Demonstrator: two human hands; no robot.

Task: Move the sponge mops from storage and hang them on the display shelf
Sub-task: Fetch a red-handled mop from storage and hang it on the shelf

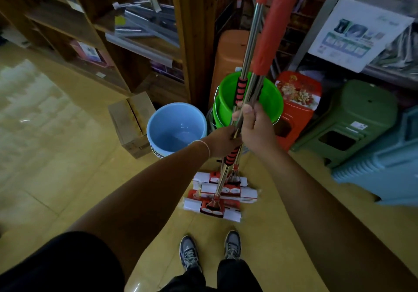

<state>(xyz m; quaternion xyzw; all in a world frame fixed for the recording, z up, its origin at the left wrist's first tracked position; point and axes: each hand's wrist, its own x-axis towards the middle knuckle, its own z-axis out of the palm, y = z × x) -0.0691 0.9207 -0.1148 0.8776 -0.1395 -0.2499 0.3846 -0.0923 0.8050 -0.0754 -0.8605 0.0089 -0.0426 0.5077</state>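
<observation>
A tall wooden shelving unit (126,42) fills the left of the room, its compartments stuffed with packaged goods, and a yellow tiled floor (45,156) spreads out beneath it; on the right a metal rack carries a white printed box (359,31), and below it sit a pale blue ribbed crate (389,162), a dark green plastic stool (352,122) and a red stool (296,108) with a food picture on top; an orange stool (228,54) stands against the wooden post, with stacked green buckets (248,101) in front of it, a light blue bucket (176,128) just beside them, and a cardboard box (133,122) to the left of that; in the middle the person holds a bundle of sponge mops (248,65) upright, steel poles with red sleeves and red-and-black foam grips, their wrapped white-and-red sponge heads (219,194) down at the floor just ahead of two grey trainers (210,251); the right hand (255,126) has its fingers curled tight round the poles, thumb uppermost; the left hand (224,142), a thin band at the wrist, grips the same poles just below and touches the right, though how each of its fingers lies I cannot tell from here.
</observation>
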